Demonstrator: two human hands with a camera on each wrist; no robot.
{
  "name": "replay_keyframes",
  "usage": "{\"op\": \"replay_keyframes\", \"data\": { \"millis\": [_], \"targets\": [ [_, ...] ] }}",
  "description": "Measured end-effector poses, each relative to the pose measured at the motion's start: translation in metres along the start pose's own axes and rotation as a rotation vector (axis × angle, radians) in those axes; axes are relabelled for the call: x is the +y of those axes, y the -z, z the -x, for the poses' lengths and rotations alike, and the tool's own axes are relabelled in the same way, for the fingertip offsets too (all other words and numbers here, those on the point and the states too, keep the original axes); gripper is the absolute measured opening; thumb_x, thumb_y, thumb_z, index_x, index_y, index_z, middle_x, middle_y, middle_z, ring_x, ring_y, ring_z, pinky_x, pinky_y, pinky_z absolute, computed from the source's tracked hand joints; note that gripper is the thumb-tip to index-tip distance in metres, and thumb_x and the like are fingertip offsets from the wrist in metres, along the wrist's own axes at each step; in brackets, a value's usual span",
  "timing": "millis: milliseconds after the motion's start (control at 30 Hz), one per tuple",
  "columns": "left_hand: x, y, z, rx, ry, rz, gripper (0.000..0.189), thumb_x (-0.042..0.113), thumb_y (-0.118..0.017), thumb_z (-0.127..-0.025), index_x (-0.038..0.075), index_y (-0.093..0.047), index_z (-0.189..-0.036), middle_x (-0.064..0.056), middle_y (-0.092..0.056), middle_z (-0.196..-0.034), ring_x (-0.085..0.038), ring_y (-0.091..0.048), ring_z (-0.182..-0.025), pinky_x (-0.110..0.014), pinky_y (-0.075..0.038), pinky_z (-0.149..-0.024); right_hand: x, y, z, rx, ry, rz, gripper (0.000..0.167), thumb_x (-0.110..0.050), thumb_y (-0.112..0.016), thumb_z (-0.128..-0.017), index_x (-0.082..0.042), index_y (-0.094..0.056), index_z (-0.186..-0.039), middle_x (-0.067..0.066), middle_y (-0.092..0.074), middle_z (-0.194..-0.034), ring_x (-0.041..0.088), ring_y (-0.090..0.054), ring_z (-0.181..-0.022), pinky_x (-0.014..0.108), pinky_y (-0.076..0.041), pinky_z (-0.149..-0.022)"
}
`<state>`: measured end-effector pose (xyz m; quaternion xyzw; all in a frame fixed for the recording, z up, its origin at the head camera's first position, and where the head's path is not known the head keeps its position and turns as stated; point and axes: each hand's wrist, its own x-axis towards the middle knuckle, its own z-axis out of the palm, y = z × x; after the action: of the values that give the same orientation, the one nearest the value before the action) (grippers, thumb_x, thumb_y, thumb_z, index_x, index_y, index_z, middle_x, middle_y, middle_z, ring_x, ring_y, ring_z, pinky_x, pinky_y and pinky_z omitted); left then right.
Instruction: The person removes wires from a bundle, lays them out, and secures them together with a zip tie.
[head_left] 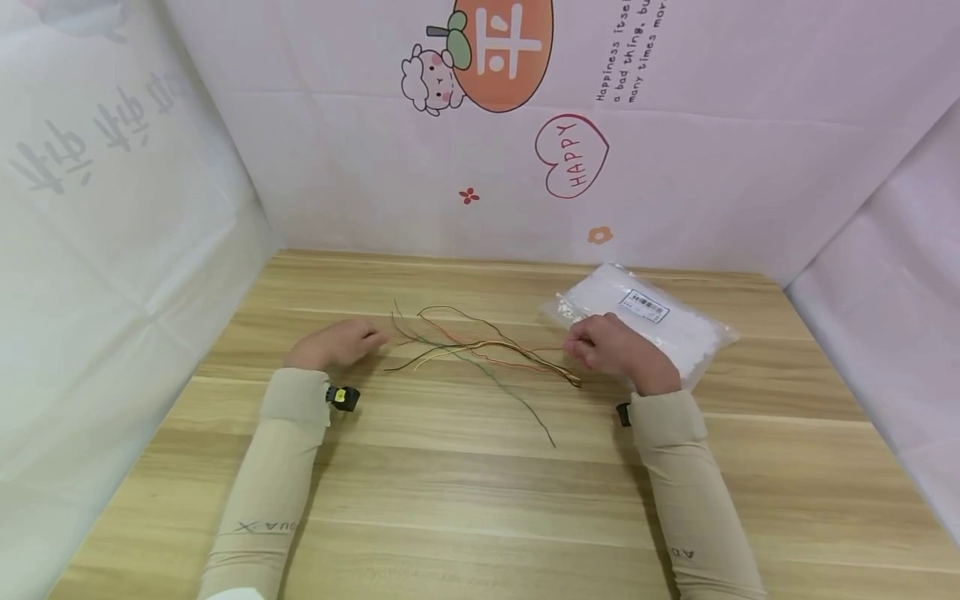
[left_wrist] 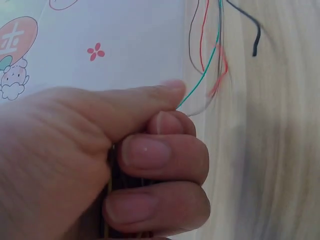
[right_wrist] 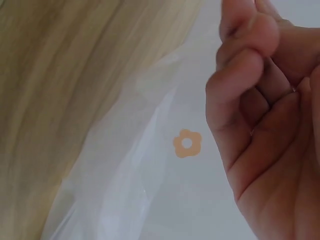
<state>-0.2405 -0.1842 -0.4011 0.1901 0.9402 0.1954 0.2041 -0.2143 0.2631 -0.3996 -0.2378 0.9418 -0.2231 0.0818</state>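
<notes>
Several thin coloured wires (head_left: 480, 344), among them black, yellow, red and green, lie loosely crossed on the wooden table. At their left end, my left hand (head_left: 337, 343) pinches wire between thumb and curled fingers. In the left wrist view, a green wire (left_wrist: 204, 75) runs to the thumb tip, and a grey one passes close to the index finger. At the right end, my right hand (head_left: 611, 346) has its fingers bent and pinches the end of a reddish wire (head_left: 551, 348). The right wrist view shows the curled fingers (right_wrist: 235, 75), but the pinched wire is mostly hidden there.
A clear plastic bag (head_left: 693, 337) with white contents and a barcode label lies behind and beside my right hand. White printed cloth (head_left: 375, 167) encloses the back and sides of the wooden table (head_left: 480, 500). One green wire (head_left: 517, 396) trails toward the front.
</notes>
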Motion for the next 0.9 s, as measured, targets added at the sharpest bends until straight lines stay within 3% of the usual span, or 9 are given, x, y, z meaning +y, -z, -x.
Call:
{"op": "replay_keyframes", "data": {
  "millis": [133,300,467,633,900],
  "targets": [
    [0.002,0.002,0.003,0.015,0.007,0.023,0.034,0.031,-0.044,-0.114,0.007,-0.058,-0.095,-0.002,-0.049,-0.081,-0.018,-0.047,-0.075,-0.034,-0.043,-0.069,-0.002,0.0,0.0,-0.024,-0.018,-0.004,0.032,-0.014,-0.063,-0.105,-0.012,-0.067,-0.074,-0.008,-0.052,-0.062,0.01,-0.046,-0.06,0.029,-0.042,-0.064],
    [0.008,0.002,0.001,0.04,-0.07,0.066,0.039,0.025,-0.046,-0.112,0.015,-0.046,-0.075,0.003,-0.039,-0.069,-0.013,-0.038,-0.063,-0.03,-0.037,-0.063,-0.005,0.004,0.003,-0.013,-0.028,0.007,0.027,-0.02,-0.068,-0.103,-0.015,-0.075,-0.077,-0.009,-0.054,-0.064,0.008,-0.044,-0.059,0.026,-0.039,-0.06],
    [0.016,0.001,-0.003,0.076,-0.132,0.058,0.041,0.019,-0.048,-0.111,0.016,-0.043,-0.07,0.004,-0.037,-0.065,-0.012,-0.036,-0.06,-0.03,-0.036,-0.063,-0.005,0.008,0.008,0.027,-0.027,0.018,0.025,-0.022,-0.071,-0.102,-0.016,-0.077,-0.078,-0.009,-0.058,-0.065,0.008,-0.044,-0.058,0.025,-0.039,-0.059],
    [0.026,-0.004,-0.007,0.104,-0.178,0.024,0.038,0.016,-0.051,-0.109,0.016,-0.044,-0.072,0.004,-0.036,-0.067,-0.012,-0.035,-0.061,-0.03,-0.035,-0.064,-0.011,0.008,0.007,0.069,0.04,0.021,0.024,-0.019,-0.071,-0.102,-0.013,-0.077,-0.079,-0.009,-0.057,-0.065,0.007,-0.045,-0.058,0.025,-0.04,-0.059],
    [0.05,-0.013,-0.011,0.145,-0.269,-0.001,0.031,0.014,-0.056,-0.104,0.014,-0.05,-0.073,0.005,-0.04,-0.064,-0.01,-0.038,-0.058,-0.028,-0.036,-0.062,-0.04,0.007,0.001,0.1,0.173,0.017,0.018,-0.016,-0.072,-0.1,-0.008,-0.078,-0.085,-0.002,-0.066,-0.069,0.005,-0.049,-0.059,0.024,-0.044,-0.06]
  ]
}}
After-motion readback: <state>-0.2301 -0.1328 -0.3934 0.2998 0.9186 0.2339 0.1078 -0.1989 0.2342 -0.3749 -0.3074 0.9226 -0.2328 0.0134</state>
